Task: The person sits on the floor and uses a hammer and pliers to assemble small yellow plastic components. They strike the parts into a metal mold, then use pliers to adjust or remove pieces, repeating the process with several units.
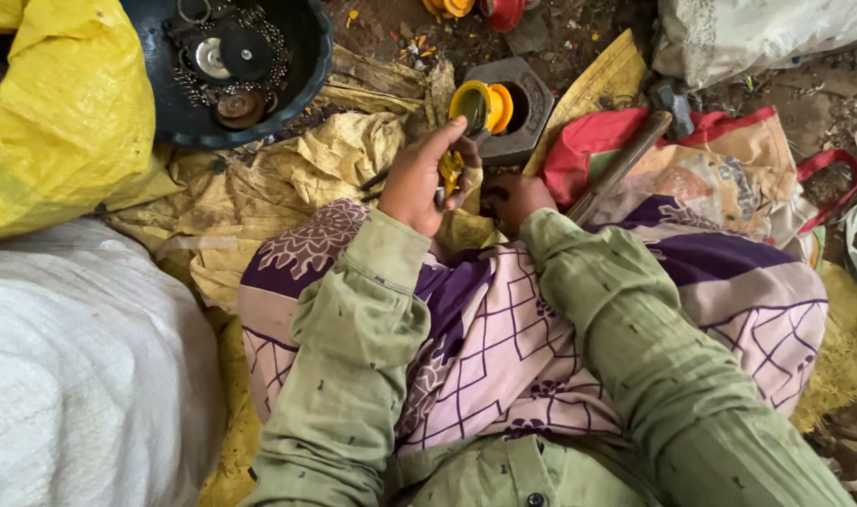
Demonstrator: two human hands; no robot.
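Looking down from the head camera, the person sits on the ground with a patterned purple and pink cloth (504, 347) over the lap, both green sleeves reaching forward. The left hand (427, 178) is raised in the middle of the scene, its fingers (450, 141) closed around a small yellow part (450, 169) together with what seems to be a thin metal piece, though the grip hides most of it. The right hand (518, 199) sits just right of it and lower, curled against the lap; whether its fingers hold anything cannot be told, since they are in shadow. Just beyond the hands a grey metal block with a round hole (527, 108) rests on crumpled yellow sacking (288, 178), and a yellow ring-shaped piece (485, 105) stands at its left edge. A hammer (635, 150) lies to the right on a red and tan bag (719, 169), its head far, its handle slanting toward the right hand. Far left, a dark bowl (302, 70) holds round metal parts, with a yellow sack (62, 122) beside it and a white sack (81, 376) near left. As a judgement, the small part could slip from the pinch and vanish into the sacking folds, and the yellow ring looks ready to tip off the block if either hand nudges it.
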